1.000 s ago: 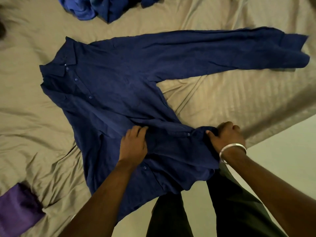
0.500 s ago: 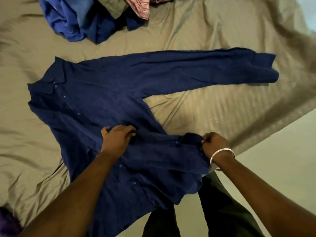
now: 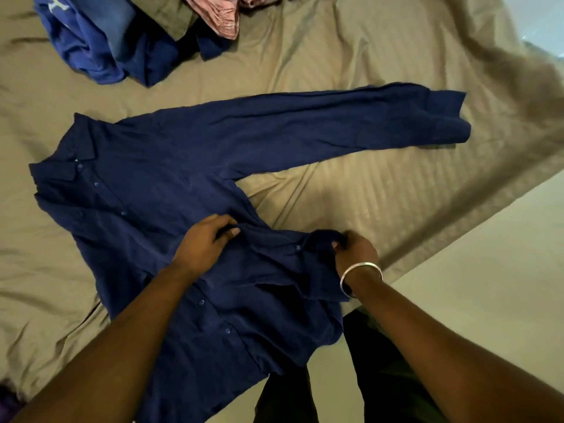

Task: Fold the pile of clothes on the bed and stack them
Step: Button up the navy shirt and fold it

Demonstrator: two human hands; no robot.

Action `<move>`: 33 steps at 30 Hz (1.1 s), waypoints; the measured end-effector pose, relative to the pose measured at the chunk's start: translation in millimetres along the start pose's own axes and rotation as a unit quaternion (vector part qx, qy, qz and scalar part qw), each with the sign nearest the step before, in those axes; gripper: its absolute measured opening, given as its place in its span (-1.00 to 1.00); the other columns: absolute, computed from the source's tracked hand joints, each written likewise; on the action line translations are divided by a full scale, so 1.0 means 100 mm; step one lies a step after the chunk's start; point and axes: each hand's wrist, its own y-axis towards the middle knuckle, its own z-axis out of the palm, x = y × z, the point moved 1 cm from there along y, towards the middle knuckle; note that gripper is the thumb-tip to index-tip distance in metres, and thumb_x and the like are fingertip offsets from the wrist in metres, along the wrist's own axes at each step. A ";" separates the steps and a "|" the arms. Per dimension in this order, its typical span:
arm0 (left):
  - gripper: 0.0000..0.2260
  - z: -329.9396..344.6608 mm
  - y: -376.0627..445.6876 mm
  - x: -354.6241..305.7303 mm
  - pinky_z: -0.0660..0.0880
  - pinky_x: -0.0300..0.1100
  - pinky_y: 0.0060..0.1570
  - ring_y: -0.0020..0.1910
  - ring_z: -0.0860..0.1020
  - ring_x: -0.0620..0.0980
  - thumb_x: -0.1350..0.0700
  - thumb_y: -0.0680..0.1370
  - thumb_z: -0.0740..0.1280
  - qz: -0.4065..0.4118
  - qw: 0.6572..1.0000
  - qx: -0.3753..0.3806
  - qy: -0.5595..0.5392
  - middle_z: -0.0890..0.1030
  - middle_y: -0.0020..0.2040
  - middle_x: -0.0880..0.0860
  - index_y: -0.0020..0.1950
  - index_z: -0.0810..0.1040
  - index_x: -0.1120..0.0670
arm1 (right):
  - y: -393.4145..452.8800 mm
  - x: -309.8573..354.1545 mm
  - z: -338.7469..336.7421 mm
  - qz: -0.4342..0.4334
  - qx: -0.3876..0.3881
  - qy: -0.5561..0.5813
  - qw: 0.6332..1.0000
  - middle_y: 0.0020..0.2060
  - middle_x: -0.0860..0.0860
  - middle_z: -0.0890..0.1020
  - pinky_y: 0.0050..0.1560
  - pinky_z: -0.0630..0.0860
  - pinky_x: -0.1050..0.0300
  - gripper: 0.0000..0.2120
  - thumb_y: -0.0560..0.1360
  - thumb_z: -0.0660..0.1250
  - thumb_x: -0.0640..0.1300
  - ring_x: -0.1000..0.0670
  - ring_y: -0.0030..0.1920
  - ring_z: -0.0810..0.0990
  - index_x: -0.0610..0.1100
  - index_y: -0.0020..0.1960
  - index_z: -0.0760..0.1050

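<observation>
A navy button-up shirt (image 3: 146, 190) lies spread on the tan bed sheet (image 3: 351, 50), collar to the left, its far sleeve stretched out to the right. The near sleeve is folded across the shirt's front. My left hand (image 3: 204, 242) pinches the folded sleeve near its middle. My right hand (image 3: 354, 248), with a silver bangle at the wrist, grips the sleeve's cuff at the bed's edge. A pile of unfolded clothes (image 3: 122, 35), blue, olive and pink, sits at the top left.
The bed's edge runs diagonally at the right, with pale floor (image 3: 488, 285) beyond it. My dark trousers (image 3: 366, 377) show below the shirt's hem. A scrap of purple cloth (image 3: 9, 404) peeks in at the bottom left corner.
Both hands have shifted slightly while keeping hold of the folded near sleeve. The view has tilted up, showing more of the clothes pile and less of the purple cloth.
</observation>
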 end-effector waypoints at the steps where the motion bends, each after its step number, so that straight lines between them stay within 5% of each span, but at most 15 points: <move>1: -0.88 -0.01 0.01 -0.02 0.50 -0.06 0.01 -0.05 0.55 -0.02 0.06 0.62 0.30 0.005 1.000 -0.003 0.001 0.59 -0.04 0.00 0.05 0.58 0.08 | -0.03 0.01 -0.04 -0.039 -0.020 0.106 0.993 -0.21 -0.08 0.58 -0.20 0.40 0.18 -0.88 0.51 0.23 -0.29 -0.06 -0.16 0.53 -0.11 -0.05 0.47; 3: -0.89 -0.06 0.07 -0.07 0.46 -0.15 -0.03 -0.07 0.54 -0.05 0.06 0.62 0.29 0.009 1.000 -0.024 -0.007 0.59 -0.06 -0.02 0.02 0.55 0.07 | -0.06 0.05 -0.23 -0.113 -0.045 0.340 0.932 -0.30 -0.02 0.42 -0.29 0.35 0.30 -0.80 0.44 0.10 -0.38 0.14 -0.29 0.40 -0.10 -0.11 0.33; 5: -0.89 -0.12 0.17 -0.15 0.42 -0.18 -0.08 -0.10 0.52 -0.06 0.06 0.63 0.27 0.028 0.999 -0.046 -0.011 0.57 -0.09 -0.02 -0.01 0.54 0.07 | 0.01 0.05 -0.46 -0.151 -0.018 0.417 0.896 -0.27 -0.03 0.43 -0.28 0.41 0.25 -0.75 0.53 0.09 -0.42 0.15 -0.31 0.40 -0.07 -0.08 0.31; 8: -0.90 -0.21 0.45 -0.28 0.42 -0.10 -0.11 -0.09 0.50 -0.02 0.03 0.64 0.25 0.054 0.997 -0.063 0.011 0.54 -0.08 -0.03 -0.03 0.50 0.02 | 0.18 0.10 -0.78 -0.190 0.047 0.371 0.908 -0.21 -0.01 0.64 -0.21 0.57 0.17 -0.67 0.59 0.17 -0.43 0.05 -0.20 0.59 -0.02 0.00 0.51; 12: -0.92 -0.27 0.85 -0.32 0.48 0.06 -0.04 -0.04 0.51 0.03 -0.07 0.63 0.23 0.029 0.998 -0.035 0.033 0.54 -0.06 -0.03 -0.05 0.44 -0.13 | 0.43 0.12 -0.97 -0.223 0.071 0.299 0.925 -0.17 0.10 0.67 -0.06 0.60 0.01 -0.46 0.38 0.16 -0.57 0.00 -0.07 0.63 0.00 -0.26 0.70; 15: -0.88 -0.25 1.08 -0.29 0.47 0.06 -0.02 -0.03 0.49 0.07 -0.02 0.64 0.25 0.019 0.998 -0.009 0.056 0.50 -0.09 0.02 -0.03 0.50 -0.02 | 0.54 0.14 -0.98 -0.195 0.130 0.331 0.914 -0.12 0.05 0.59 -0.13 0.53 0.18 -0.68 0.30 0.24 -0.34 0.03 -0.07 0.57 -0.06 -0.24 0.72; 17: -0.86 -0.24 1.16 -0.32 0.42 0.00 -0.06 -0.07 0.46 0.05 0.02 0.65 0.24 0.025 0.998 -0.011 0.053 0.45 -0.12 0.02 -0.05 0.49 0.04 | 0.58 0.17 -0.90 -0.179 0.118 0.324 0.921 -0.19 -0.05 0.57 -0.12 0.51 0.11 -0.88 0.37 0.42 -0.26 -0.02 -0.14 0.56 -0.08 -0.27 0.69; 19: -0.86 -0.25 1.21 -0.39 0.33 -0.09 -0.13 -0.14 0.42 -0.01 0.09 0.65 0.23 0.052 0.997 -0.020 0.046 0.43 -0.16 0.00 -0.08 0.44 0.08 | 0.70 0.21 -0.81 -0.166 0.056 0.272 0.946 -0.32 -0.06 0.52 -0.21 0.51 0.12 -0.76 0.34 0.55 -0.31 -0.01 -0.27 0.50 -0.11 -0.26 0.50; 21: -0.85 -0.31 1.24 -0.47 0.24 -0.19 -0.23 -0.22 0.40 -0.07 0.13 0.66 0.22 0.081 0.995 -0.041 0.032 0.43 -0.21 -0.03 -0.11 0.40 0.09 | 0.77 0.32 -0.82 -0.113 0.066 0.280 0.951 -0.30 -0.07 0.55 -0.28 0.51 0.18 -0.67 0.32 0.54 -0.40 0.00 -0.29 0.53 -0.16 -0.13 0.42; 25: -0.84 -0.52 1.38 -0.62 0.33 -0.35 -0.28 -0.27 0.45 -0.22 0.11 0.66 0.21 0.114 0.992 -0.047 0.018 0.45 -0.27 -0.11 -0.09 0.42 0.11 | 0.98 0.58 -1.14 -0.094 0.129 0.298 0.941 -0.20 -0.09 0.67 -0.16 0.58 0.11 -0.81 0.45 0.42 -0.39 -0.02 -0.20 0.65 -0.28 0.05 0.61; 29: -0.79 -0.60 1.65 -0.72 0.43 -0.06 -0.11 -0.17 0.51 -0.01 -0.01 0.63 0.26 0.115 0.986 0.067 0.096 0.55 -0.17 0.02 -0.09 0.52 0.10 | 1.32 0.74 -1.56 -0.116 0.007 0.324 0.939 0.01 -0.12 0.60 0.20 0.51 -0.12 -0.81 0.55 0.33 -0.30 -0.13 0.07 0.57 -0.10 0.11 0.48; 31: -0.74 -0.54 1.73 -0.69 0.47 0.04 -0.06 -0.16 0.53 0.02 -0.08 0.63 0.22 0.063 0.981 0.139 0.121 0.56 -0.18 0.02 -0.14 0.49 0.05 | 1.46 0.77 -1.74 -0.111 -0.007 0.301 0.947 -0.05 -0.06 0.58 0.17 0.52 -0.05 -0.81 0.57 0.27 -0.33 -0.10 0.04 0.54 -0.04 0.05 0.45; 33: -0.74 -0.47 1.80 -0.67 0.45 0.02 -0.07 -0.14 0.54 0.05 -0.08 0.65 0.17 0.040 0.989 0.108 0.097 0.55 -0.18 0.02 -0.12 0.44 0.04 | 1.56 0.79 -1.87 -0.109 0.014 0.286 0.952 -0.13 -0.03 0.54 -0.04 0.51 0.15 -0.78 0.55 0.24 -0.38 -0.02 -0.08 0.52 -0.07 0.00 0.46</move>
